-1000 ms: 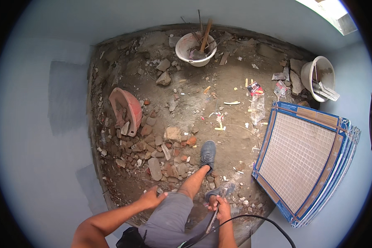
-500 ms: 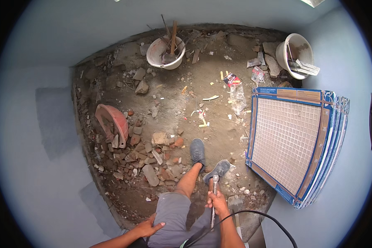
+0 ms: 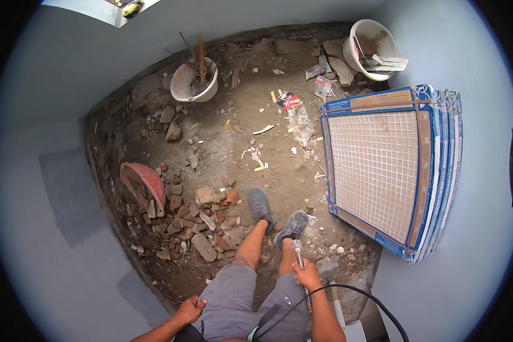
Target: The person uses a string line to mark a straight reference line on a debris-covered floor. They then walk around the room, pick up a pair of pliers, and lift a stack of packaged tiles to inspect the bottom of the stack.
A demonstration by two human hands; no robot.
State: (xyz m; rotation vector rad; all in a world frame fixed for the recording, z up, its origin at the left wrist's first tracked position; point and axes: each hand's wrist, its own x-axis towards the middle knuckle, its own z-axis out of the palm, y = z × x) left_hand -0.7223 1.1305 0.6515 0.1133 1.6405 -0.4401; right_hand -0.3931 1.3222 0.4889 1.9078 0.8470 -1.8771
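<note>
My right hand (image 3: 308, 275) is wrapped round a hammer (image 3: 297, 248), a long metal tool with its worn upper end pointing away from me over my right shoe. The lower part of the tool passes in front of my grey shorts (image 3: 228, 293). My left hand (image 3: 191, 310) rests beside the left leg of the shorts, its fingers curled in toward the thumb. Whether it pinches the cloth there is too small to tell. A black cable (image 3: 356, 289) curves past my right forearm.
Broken bricks and stones (image 3: 204, 247) lie left of my feet, by a tilted red basin (image 3: 149, 183). A white basin with tools (image 3: 180, 91) and a white bucket (image 3: 359, 28) stand at the far wall. Boxed tiles (image 3: 373, 171) lean against the right wall. Litter (image 3: 300, 122) dots the dirt floor.
The view has shifted, so the basins, rubble and tiles sit further left. My left hand's thumb, held out before, is now drawn in to the fingers. The hammer stays in my right hand.
</note>
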